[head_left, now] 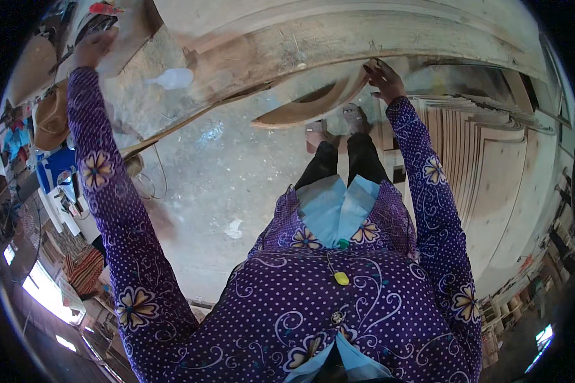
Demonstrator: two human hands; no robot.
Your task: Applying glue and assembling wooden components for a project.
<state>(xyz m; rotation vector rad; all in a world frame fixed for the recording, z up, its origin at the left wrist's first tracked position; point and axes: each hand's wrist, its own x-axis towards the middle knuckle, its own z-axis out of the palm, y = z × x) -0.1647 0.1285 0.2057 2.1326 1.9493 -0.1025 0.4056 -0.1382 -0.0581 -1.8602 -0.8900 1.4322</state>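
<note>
a single head-worn fisheye view looks steeply down the person's own torso to the concrete floor (236,172) far below; the arms reach toward 11 and 1 o'clock, edges bending at the rim.

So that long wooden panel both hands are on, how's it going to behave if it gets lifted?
The long wooden panel looks thick and spans past both hands, so it is probably heavy and stiff rather than floppy. With the left hand and right hand far apart on it, it may swing awkwardly. Its rough, worn face likely gives a good grip, perhaps splinters.
</note>
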